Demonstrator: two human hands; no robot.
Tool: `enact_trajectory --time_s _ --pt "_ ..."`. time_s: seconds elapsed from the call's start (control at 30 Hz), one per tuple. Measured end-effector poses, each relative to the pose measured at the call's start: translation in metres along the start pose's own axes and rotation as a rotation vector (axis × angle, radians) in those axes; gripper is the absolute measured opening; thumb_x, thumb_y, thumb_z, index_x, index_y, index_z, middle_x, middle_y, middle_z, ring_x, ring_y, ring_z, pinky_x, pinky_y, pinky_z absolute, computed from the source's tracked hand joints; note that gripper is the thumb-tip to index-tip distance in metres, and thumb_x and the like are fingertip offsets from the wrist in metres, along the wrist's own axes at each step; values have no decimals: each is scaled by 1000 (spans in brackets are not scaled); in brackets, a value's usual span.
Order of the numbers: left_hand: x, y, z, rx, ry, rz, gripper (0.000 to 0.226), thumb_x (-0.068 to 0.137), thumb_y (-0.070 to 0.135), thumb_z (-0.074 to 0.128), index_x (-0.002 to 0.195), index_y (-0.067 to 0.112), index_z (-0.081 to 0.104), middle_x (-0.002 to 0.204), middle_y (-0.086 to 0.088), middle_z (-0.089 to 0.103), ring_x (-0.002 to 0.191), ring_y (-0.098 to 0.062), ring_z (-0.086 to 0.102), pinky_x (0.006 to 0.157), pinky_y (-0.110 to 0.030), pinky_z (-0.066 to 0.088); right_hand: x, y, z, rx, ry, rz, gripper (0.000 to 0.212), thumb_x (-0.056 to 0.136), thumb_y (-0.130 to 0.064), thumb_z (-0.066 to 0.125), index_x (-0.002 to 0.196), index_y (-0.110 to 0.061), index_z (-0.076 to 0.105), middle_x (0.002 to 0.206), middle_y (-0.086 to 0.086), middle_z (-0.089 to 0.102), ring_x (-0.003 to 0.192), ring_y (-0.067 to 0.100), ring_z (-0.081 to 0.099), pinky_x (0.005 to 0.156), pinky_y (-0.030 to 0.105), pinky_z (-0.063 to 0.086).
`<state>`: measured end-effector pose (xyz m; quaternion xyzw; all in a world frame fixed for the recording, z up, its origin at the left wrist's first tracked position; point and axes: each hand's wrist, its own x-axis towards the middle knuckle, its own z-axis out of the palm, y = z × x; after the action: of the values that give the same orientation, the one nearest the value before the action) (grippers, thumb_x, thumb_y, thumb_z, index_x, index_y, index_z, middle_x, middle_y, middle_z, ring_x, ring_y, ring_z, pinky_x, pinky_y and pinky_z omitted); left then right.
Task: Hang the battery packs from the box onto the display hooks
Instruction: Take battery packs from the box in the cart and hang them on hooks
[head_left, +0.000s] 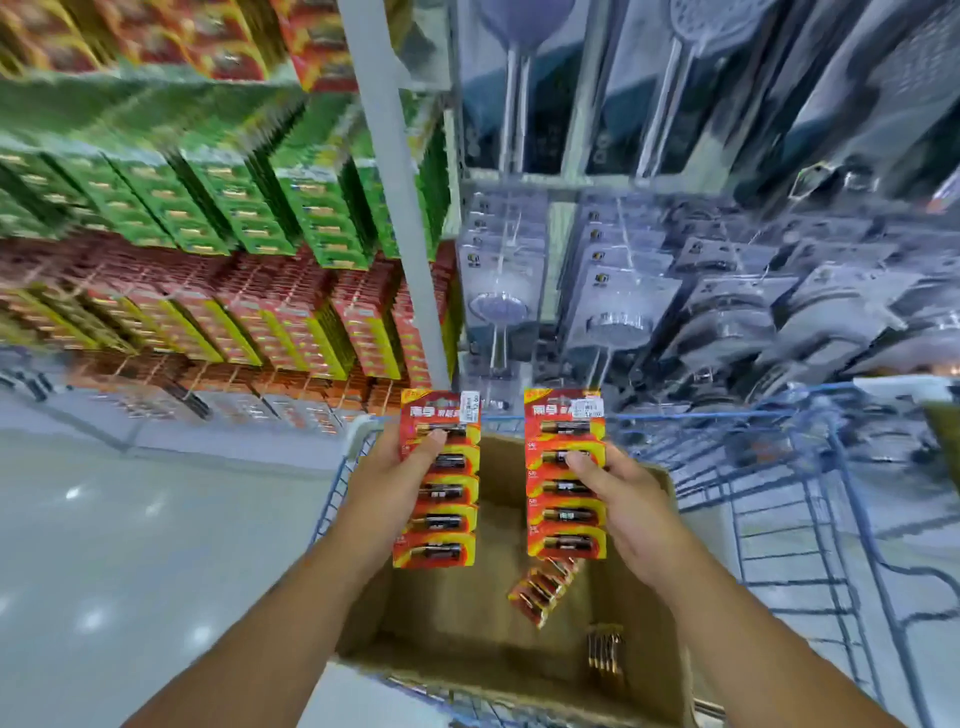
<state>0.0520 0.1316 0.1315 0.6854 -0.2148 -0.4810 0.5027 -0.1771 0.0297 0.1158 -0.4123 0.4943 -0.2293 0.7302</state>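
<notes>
above the open cardboard box (519, 660), the left hand (387, 467) grips one glossy red battery strip (439, 480) and the right hand (621, 499) grips another (566, 475). a third flat strip (543, 590) lies tilted inside the box, which sits in a blue wire cart (810, 499).

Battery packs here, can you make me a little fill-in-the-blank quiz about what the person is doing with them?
1. Each hand, left hand and right hand, holds one red ____ pack.
2. Below the hands sits an open ____ box.
3. The box rests inside a blue wire ____.
4. The packs on the upper left hooks are ____.

Missing words: battery; cardboard; cart; green
</notes>
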Motion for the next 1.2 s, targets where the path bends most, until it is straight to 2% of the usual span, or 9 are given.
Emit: enact_trajectory --time_s 0.07,0.23,0.37,0.53,0.67,0.83,0.97,1.07,1.2 --pt "-28 24 -8 -11 77 82 22 105 43 57 125 39 64 104 -1 79 93 -25 78 83 -49 63 -17 -27 12 -5 -46 -58 19 101 -23 65 119 -19 69 107 10 80 93 27 78 77 41 63" --pt "-96 64 -23 -35 238 229 21 106 41 56 126 37 61 102 7 79 88 -15 78 70 -33 60 -59 -72 48 -36 -161 -172 21 99 -28 67 121 -25 68 108 8 80 98 31 78 91 57 60" --pt "-143 85 -46 -55 369 313 22 104 41 57 125 36 63 102 5 79 85 -14 78 62 -26 60 -86 -94 79 -89 -248 -232 21 100 -28 68 121 -26 67 108 6 80 98 30 78 93 58 60" --pt "-191 110 -92 -67 491 406 18 104 38 59 120 33 65 102 -2 79 87 -21 78 68 -34 59 -109 -118 123 -123 -350 -267 21 100 -31 67 120 -26 68 109 6 80 97 31 78 93 58 60" --pt "-216 124 -138 -124 563 454 13 105 33 59 115 32 66 96 -1 79 79 -17 78 62 -29 58 -121 -130 175 -146 -441 -300 23 99 -31 68 122 -27 69 112 7 79 102 33 77 98 63 56" --pt "-242 131 -218 -184 620 513 13 106 30 58 114 34 68 96 -3 79 80 -20 77 67 -35 57 -136 -132 265 -179 -524 -362 15 99 -33 69 114 -35 72 112 6 79 101 33 77 93 64 58" --pt "-260 133 -302 -205 642 552 15 105 34 58 118 34 67 100 -4 79 86 -25 78 71 -40 59 -150 -124 359 -164 -554 -439 17 99 -29 69 116 -27 70 107 7 80 95 32 78 89 57 61" --pt "-270 138 -371 -223 634 569 15 105 33 58 117 32 68 96 -5 79 81 -24 77 68 -39 59 -164 -115 436 -122 -581 -455 19 100 -26 68 119 -24 69 104 8 80 89 32 78 76 49 63" --pt "-283 149 -456 -236 622 582 17 105 33 59 120 34 67 97 -4 79 83 -23 77 66 -36 59 -177 -105 529 -104 -608 -469 24 101 -28 67 124 -27 67 107 6 80 94 31 78 75 47 64"
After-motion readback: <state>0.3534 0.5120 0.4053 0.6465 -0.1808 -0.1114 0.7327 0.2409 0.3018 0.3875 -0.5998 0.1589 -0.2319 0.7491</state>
